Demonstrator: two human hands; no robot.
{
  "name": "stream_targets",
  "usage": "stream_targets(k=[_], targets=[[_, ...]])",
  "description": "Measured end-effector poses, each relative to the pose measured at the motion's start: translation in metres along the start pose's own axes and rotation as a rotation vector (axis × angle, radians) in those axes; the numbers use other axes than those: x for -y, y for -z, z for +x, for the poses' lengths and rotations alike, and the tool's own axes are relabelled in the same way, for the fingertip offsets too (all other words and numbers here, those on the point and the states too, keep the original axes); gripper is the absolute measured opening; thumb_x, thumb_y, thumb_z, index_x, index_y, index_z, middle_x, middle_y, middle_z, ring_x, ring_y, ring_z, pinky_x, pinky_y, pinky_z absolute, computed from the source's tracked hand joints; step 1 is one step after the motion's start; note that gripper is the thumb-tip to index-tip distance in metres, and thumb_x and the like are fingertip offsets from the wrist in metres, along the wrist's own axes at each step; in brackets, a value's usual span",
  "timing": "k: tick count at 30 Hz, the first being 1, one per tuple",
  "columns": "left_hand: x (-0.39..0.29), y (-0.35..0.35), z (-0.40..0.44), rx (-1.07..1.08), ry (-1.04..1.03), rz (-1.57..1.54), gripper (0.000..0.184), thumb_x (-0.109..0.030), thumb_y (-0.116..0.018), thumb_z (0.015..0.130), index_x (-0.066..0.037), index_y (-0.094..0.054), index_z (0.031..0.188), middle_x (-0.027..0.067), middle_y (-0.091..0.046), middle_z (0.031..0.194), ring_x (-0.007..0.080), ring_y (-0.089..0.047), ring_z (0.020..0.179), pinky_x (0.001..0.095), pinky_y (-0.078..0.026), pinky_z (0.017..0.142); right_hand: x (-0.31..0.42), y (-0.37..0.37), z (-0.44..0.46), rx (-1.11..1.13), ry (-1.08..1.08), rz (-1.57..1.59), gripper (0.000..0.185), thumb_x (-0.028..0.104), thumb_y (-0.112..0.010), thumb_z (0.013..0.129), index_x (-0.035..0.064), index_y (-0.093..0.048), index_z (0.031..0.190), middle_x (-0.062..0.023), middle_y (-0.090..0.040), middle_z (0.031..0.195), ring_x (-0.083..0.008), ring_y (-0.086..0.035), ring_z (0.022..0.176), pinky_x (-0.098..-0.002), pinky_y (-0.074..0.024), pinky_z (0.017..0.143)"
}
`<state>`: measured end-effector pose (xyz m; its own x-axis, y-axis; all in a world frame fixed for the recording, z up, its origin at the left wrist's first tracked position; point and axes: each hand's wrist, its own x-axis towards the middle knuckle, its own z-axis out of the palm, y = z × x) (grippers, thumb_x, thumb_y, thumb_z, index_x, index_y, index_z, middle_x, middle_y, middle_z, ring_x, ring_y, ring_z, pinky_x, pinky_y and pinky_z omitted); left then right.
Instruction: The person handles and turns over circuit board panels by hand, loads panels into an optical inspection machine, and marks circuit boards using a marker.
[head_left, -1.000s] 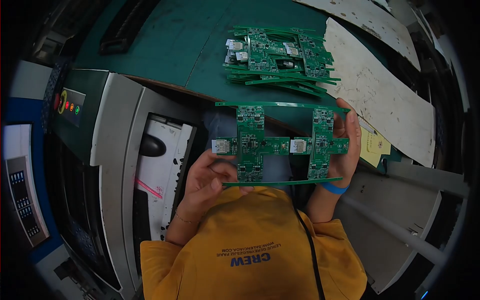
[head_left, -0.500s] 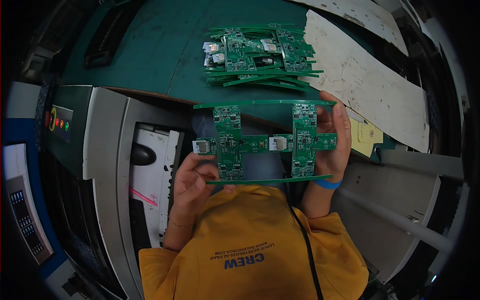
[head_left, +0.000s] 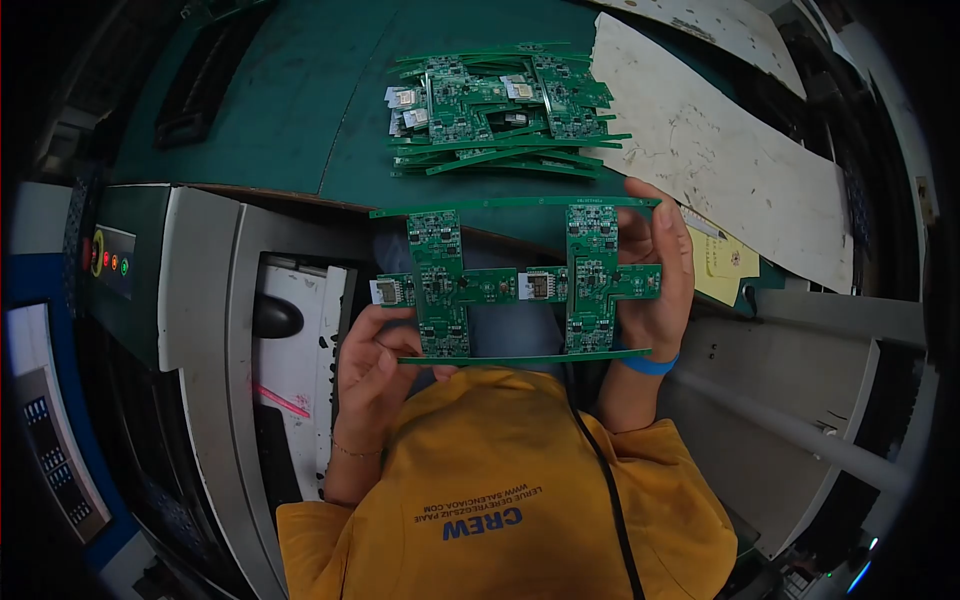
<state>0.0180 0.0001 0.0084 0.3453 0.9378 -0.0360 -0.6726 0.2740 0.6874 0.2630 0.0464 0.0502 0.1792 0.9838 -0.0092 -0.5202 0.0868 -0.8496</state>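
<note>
A green circuit board panel (head_left: pixel 440 285) is held up in front of my body, between both hands. Two boards with small chips and white connectors sit between its long top and bottom rails. My left hand (head_left: pixel 375 365) grips the lower left corner, thumb in front and some fingers hidden behind. At the right end, my right hand (head_left: pixel 665 275) is wrapped round the panel's edge, its fingertips by the upper rail. Beyond it on the green table lies a pile of similar circuit board panels (head_left: pixel 500 110), untouched by either hand.
A stained white sheet (head_left: pixel 720 140) covers the table's right side, with a yellow note (head_left: pixel 728 265) and a pen (head_left: pixel 703 226) near its edge. At left are a machine with lit buttons (head_left: pixel 115 263), a black mouse (head_left: pixel 277 316) on a shelf and a screen (head_left: pixel 55 440).
The view has shifted slightly, so the pile and panel appear a little farther left. Both hands keep their hold, and the panel's tilt looks slightly different.
</note>
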Motion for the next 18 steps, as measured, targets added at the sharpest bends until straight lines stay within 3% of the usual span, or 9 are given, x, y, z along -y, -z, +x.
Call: stream_targets(k=[18], targets=[[-0.0002, 0.0011, -0.0012, -0.012, 0.006, -0.007, 0.043, -0.02, -0.049, 0.086, 0.005, -0.034, 0.117, 0.0197, -0.058, 0.087, 0.0276, -0.059, 0.078, 0.0391, -0.047, 0.076, -0.002, 0.0016, -0.0003, -0.003, -0.003, -0.008, 0.035, 0.025, -0.046, 0.089, -0.0029, -0.05, 0.11, -0.0113, -0.062, 0.084, -0.0138, -0.059, 0.07, -0.0251, -0.0476, 0.063]])
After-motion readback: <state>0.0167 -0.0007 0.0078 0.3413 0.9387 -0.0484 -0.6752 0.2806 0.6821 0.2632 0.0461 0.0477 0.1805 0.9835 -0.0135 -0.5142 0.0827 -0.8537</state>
